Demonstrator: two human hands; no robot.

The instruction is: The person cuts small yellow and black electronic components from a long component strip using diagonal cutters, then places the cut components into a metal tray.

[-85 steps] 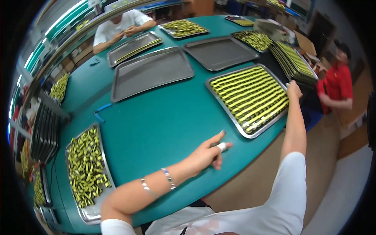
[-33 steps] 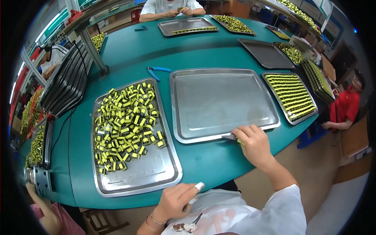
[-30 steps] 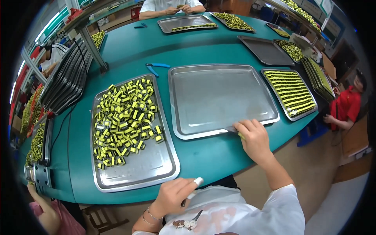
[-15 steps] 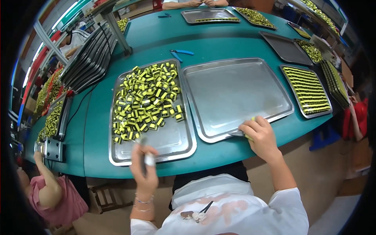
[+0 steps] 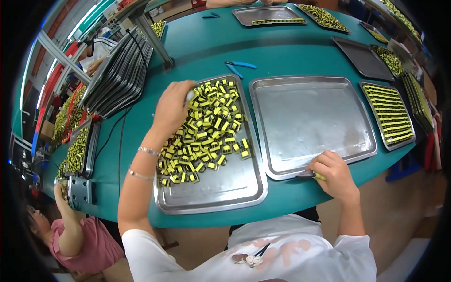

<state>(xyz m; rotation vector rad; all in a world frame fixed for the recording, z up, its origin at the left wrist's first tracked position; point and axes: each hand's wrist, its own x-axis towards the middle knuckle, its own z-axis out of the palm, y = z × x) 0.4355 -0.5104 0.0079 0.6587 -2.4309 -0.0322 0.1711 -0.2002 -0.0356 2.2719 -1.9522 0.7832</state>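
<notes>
At the far left corner of a metal tray (image 5: 221, 199), my left hand (image 5: 173, 109) is closed, fingers curled over the heap of small yellow-and-black transformers (image 5: 211, 127). Something white covers one fingertip. Whatever the fingers grip, if anything, is hidden. A second metal tray (image 5: 314, 122) lies to the right, its bottom bare. At that tray's near rim, my right hand (image 5: 332, 174) is wrapped round a small hand tool (image 5: 306, 174) with a grey metal tip and a yellow-green handle.
Blue-handled cutters (image 5: 240, 66) lie beyond the trays. Rows of transformers fill a tray (image 5: 387, 115) at the right. Stacked trays (image 5: 117, 75) lean at the left beside a metal post (image 5: 157, 42). A person in pink (image 5: 80, 237) works at the left.
My left hand has moved from the loaded tray's near edge to its far left corner. My right hand stays near the bare tray's rim with the tool. The whole view has shifted somewhat.
</notes>
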